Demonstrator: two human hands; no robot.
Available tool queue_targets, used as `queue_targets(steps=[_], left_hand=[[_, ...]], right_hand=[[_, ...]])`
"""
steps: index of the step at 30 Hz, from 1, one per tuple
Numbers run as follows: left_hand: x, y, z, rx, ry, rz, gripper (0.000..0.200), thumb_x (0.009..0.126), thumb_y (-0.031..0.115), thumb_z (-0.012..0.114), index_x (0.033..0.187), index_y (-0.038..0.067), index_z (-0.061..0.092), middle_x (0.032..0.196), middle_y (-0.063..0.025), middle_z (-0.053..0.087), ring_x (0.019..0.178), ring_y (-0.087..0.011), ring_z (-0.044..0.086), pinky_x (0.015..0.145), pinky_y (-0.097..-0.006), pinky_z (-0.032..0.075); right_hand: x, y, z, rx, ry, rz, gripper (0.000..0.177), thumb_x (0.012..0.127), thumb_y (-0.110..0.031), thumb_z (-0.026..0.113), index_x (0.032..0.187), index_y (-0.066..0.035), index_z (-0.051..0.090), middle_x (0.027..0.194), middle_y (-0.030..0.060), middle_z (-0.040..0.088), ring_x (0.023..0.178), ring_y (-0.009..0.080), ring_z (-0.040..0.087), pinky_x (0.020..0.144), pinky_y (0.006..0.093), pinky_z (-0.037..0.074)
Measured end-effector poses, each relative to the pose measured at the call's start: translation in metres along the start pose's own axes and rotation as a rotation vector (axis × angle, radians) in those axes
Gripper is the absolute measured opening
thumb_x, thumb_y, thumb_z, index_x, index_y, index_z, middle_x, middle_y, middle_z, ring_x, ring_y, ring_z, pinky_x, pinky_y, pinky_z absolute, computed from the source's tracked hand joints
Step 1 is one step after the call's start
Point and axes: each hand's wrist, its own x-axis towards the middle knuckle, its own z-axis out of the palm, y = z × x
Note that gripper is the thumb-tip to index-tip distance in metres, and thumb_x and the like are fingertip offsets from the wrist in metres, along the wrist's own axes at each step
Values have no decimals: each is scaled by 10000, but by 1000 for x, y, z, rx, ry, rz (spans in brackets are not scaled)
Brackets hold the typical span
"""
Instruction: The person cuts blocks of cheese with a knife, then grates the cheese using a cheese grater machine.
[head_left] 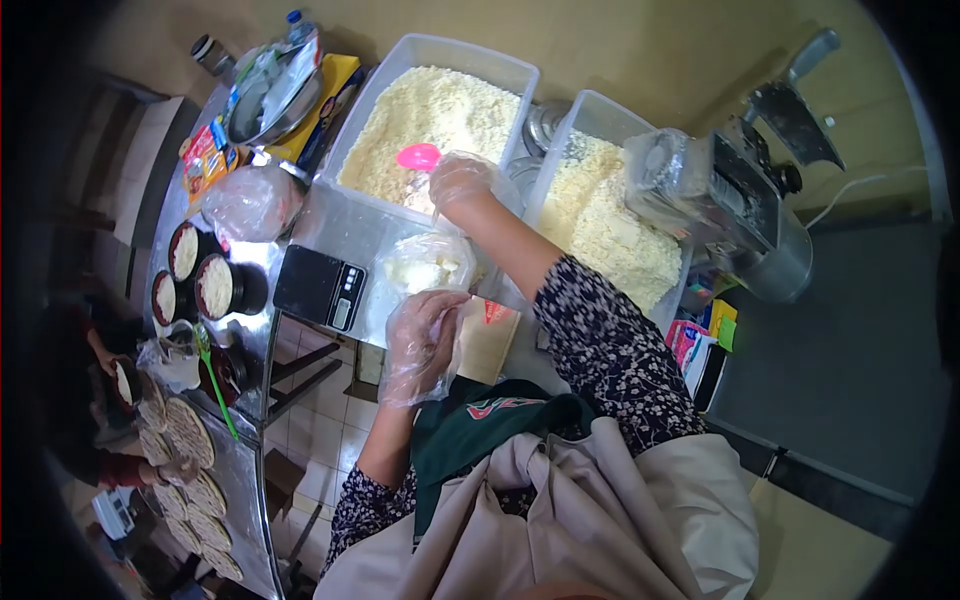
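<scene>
My right hand (463,182), in a clear plastic glove, reaches into a clear bin (350,135) of pale crumbly flakes (455,105). Its fingers close beside a bright pink scoop (418,156), whose handle they seem to hold. Nearer to me, my left hand (422,342), gloved too, has its fingers curled at the near edge of a clear plastic bag (430,258) with pale yellowish contents. The grip itself is partly hidden. Just right of that hand is a brown paper packet (487,342). A black digital scale (318,288) lies to the left of the bag.
A second bin (690,265) of flakes stands on the right, beside a clear-sided machine (705,190). Filled dark bowls (218,287), a green-handled utensil (215,380) and round flat cakes (190,432) occupy the left. Another person's hand (180,470) is over the cakes.
</scene>
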Motion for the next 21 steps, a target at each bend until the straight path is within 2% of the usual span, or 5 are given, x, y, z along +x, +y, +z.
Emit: queue_targets(steps=[3,5,11,15,21], left_hand=[[18,0,23,13,-125,20,237,830,-7,609,1056,56,640,996,-145,657,933,-316,635,828,-388,488],[30,-4,38,35,-200,34,333,856,32,595,1187,54,578,1107,-173,627,1033,-347,603,902,-414,466],[77,-13,95,-14,-206,73,555,913,101,541,1415,12,321,1338,-268,446,1229,-418,452,1038,-442,364],[91,-15,121,-148,-246,20,557,950,93,460,1463,24,255,1425,-272,373,1309,-421,383,1086,-427,316],[89,-16,120,-138,-273,5,537,963,60,402,1474,18,241,1456,-241,363,1358,-362,353,1112,-387,287]], right_hand=[[-76,13,-93,319,121,302,210,894,-185,482,984,-39,604,769,125,678,688,301,671,658,418,536],[-139,30,-132,405,99,298,298,874,-168,492,1097,15,563,769,146,672,707,276,675,630,429,518],[-299,73,-189,161,-190,694,299,955,-272,430,1075,-21,540,694,171,640,674,367,642,636,486,501],[-348,105,-138,-38,-175,863,321,954,-261,427,1004,-7,617,726,187,656,708,378,649,666,482,511],[-285,111,-63,281,-62,804,282,885,-171,441,856,7,659,925,244,665,842,373,663,760,469,519]])
